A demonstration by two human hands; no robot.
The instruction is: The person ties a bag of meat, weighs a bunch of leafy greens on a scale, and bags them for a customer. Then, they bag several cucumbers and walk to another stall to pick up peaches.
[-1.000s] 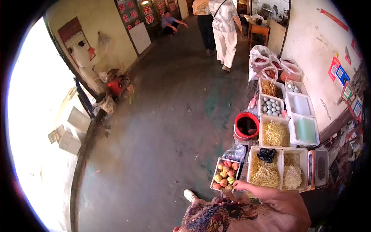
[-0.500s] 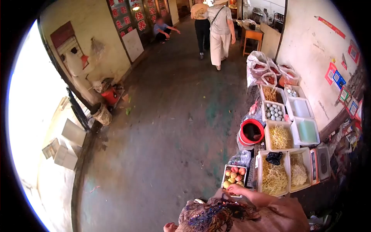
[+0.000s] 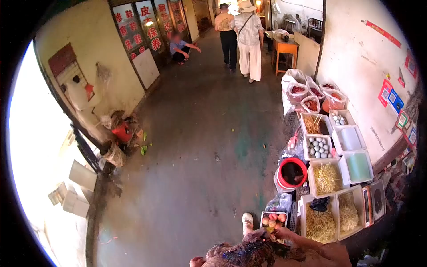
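At the bottom edge my left hand (image 3: 197, 261) shows as a small rounded shape beside the patterned clothing, its fingers curled; anything in it is hidden. My right hand (image 3: 283, 233) lies low over the near side of a small white crate (image 3: 285, 215), with its fingers drawn together next to the peaches (image 3: 272, 220). Whether a peach is in that hand cannot be made out. A clear plastic bag (image 3: 279, 202) lies just beyond the crate. A light shoe (image 3: 247, 221) is on the floor left of it.
Bins of noodle-like strands (image 3: 320, 222), a bin of eggs (image 3: 319, 147), a red bucket (image 3: 292, 172) and sacks (image 3: 297, 91) line the right wall. Two people (image 3: 238, 38) stand ahead; another crouches (image 3: 180, 49) at the left. A wooden table (image 3: 285, 48) stands farther back.
The view has shifted, so the bins and crate sit lower. The light shoe now shows more fully. My right hand stays at the peaches, and the two people have moved slightly left in view.
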